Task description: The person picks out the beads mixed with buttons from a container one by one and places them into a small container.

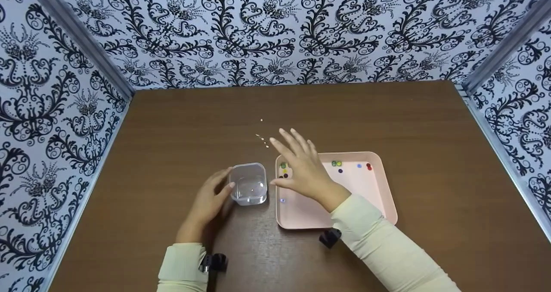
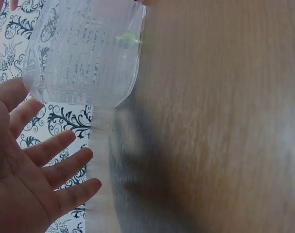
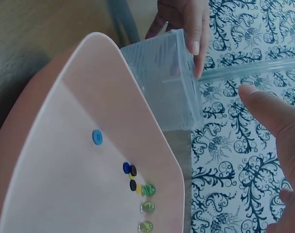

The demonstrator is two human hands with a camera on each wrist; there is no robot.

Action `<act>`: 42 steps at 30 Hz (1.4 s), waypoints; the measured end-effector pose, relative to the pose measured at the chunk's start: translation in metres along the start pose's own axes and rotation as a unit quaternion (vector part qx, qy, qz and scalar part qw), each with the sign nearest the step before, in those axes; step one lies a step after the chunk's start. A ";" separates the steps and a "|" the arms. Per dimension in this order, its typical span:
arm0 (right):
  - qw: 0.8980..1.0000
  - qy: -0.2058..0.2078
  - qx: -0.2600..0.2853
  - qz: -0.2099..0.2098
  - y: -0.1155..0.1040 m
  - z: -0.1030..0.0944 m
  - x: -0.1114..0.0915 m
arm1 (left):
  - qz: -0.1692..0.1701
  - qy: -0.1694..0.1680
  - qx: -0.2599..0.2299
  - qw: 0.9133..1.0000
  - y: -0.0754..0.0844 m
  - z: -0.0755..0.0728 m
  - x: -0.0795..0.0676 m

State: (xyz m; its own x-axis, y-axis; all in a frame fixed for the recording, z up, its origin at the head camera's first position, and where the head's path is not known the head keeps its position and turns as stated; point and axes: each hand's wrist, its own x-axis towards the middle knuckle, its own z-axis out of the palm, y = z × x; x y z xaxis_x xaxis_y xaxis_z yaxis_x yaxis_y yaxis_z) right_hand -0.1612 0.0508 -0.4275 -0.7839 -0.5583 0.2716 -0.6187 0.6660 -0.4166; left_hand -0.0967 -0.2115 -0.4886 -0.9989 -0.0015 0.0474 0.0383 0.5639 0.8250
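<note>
A clear square plastic container (image 1: 249, 184) stands on the table just left of a pink tray (image 1: 389, 201). My left hand (image 1: 212, 196) is at the container's left side, thumb and forefinger touching its rim; the other fingers are spread and fairly straight in the left wrist view. A yellow-green marble (image 2: 128, 40) shows through the container wall. My right hand (image 1: 303, 171) hovers over the tray's left part with fingers spread, holding nothing. Inside the tray lie a blue button (image 3: 97, 137), dark buttons (image 3: 133, 185) and green marbles (image 3: 147, 207).
More small pieces lie along the tray's far side, among them red ones (image 1: 369, 166) and a light blue one (image 1: 359, 166). Small white marks (image 1: 262, 139) show on the brown table (image 1: 193, 124). Patterned walls (image 1: 267, 38) enclose the back and sides.
</note>
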 end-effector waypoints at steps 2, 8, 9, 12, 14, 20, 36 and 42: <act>1.000 0.007 0.010 0.003 0.002 -0.002 -0.001 | 0.003 0.000 0.000 1.000 0.000 0.000 0.000; 0.999 0.035 0.019 0.001 0.007 -0.008 -0.002 | 0.013 0.000 0.001 1.000 0.001 0.000 0.000; 0.999 0.039 0.023 0.002 0.008 -0.009 -0.003 | 0.014 0.000 0.002 1.000 0.001 0.000 0.000; 0.998 0.052 0.041 0.005 0.011 -0.011 -0.003 | 0.012 0.001 0.004 1.000 0.001 0.000 -0.001; 0.997 0.058 0.056 0.010 0.014 -0.012 -0.004 | 0.011 0.002 0.005 1.000 0.001 0.000 -0.001; 0.993 0.069 0.089 0.027 0.021 -0.014 -0.005 | 0.012 0.001 0.004 1.000 0.001 0.000 -0.001; 0.978 0.148 0.142 0.029 0.039 -0.018 -0.010 | -0.007 0.003 -0.003 1.000 0.001 0.001 0.000; 0.976 0.154 0.150 0.040 0.046 -0.019 -0.014 | -0.008 0.005 0.000 1.000 0.001 0.001 0.001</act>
State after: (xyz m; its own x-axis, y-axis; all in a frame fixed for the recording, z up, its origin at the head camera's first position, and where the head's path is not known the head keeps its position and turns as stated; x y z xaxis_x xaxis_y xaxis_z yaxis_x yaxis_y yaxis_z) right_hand -0.1798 0.0981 -0.4339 -0.8365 -0.3047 0.4554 -0.5474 0.5017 -0.6699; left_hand -0.0973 -0.2102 -0.4881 -0.9991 -0.0186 0.0387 0.0215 0.5641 0.8254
